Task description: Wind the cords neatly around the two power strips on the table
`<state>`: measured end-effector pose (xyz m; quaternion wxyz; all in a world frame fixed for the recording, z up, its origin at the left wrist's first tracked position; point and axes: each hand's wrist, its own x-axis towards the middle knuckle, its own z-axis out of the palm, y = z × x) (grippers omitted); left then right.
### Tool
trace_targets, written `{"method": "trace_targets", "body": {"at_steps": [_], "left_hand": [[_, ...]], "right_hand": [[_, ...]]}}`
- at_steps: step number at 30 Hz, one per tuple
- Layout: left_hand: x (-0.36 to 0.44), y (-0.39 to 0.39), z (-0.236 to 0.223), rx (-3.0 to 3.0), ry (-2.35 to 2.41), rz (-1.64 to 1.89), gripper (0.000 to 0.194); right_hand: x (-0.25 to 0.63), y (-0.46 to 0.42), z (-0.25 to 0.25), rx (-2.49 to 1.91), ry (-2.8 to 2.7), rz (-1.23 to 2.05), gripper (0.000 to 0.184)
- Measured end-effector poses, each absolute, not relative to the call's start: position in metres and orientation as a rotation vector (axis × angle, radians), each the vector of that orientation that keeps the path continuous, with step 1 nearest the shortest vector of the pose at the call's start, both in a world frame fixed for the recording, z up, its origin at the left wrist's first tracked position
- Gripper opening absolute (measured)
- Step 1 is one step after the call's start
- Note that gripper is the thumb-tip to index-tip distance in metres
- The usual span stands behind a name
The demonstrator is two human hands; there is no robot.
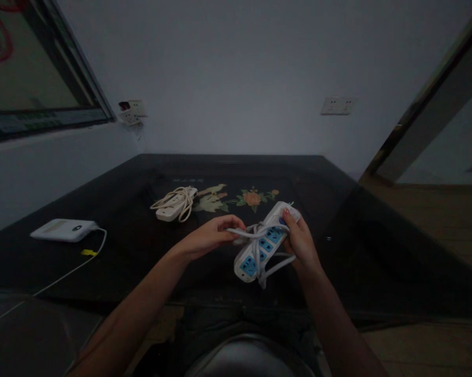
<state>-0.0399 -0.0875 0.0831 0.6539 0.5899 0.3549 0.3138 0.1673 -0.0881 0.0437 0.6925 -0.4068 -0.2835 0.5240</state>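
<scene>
A white power strip (pixel 241 260) with blue socket faces is held up, tilted, over the near part of the dark table. My right hand (pixel 302 238) grips its upper end, thumb on top. White cord (pixel 277 266) loops around the strip's middle. The fingers of my left hand (pixel 216 234) pinch a stretch of this cord at the strip's left side. Beyond my left hand, a second white power strip (pixel 168 212) lies on the table, its own cream cord wound around it.
On the left of the dark table (pixel 133 262) lies a white box-like device (pixel 65 229) with a white cable and a yellow tag (pixel 89 252). Flower and bird decorations mark the tabletop. Wall sockets (pixel 338 106) sit on the far wall, and a plugged-in adapter (pixel 129 116) is at the left corner.
</scene>
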Motion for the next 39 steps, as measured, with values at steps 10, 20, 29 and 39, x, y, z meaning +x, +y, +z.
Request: {"method": "trace_targets", "body": {"at_steps": [10,20,29,39], "left_hand": [[-0.038,-0.068,0.061,1.666,0.982,0.735,0.021],[-0.049,-0.052,0.035,1.546,0.931,0.747,0.031],[-0.051,-0.050,0.027,1.707,0.923,0.672,0.017],[-0.076,-0.032,0.017,1.942,1.043,0.922,0.034]], "right_hand": [[0.180,-0.064,0.050,-1.027,-0.979,1.244,0.035],[0.179,-0.027,0.045,-1.213,-1.147,1.436,0.018],[0.173,-0.009,0.032,-1.190,-1.276,1.491,0.013],[0.155,0.026,0.023,-1.143,-1.497,1.465,0.020]]}}
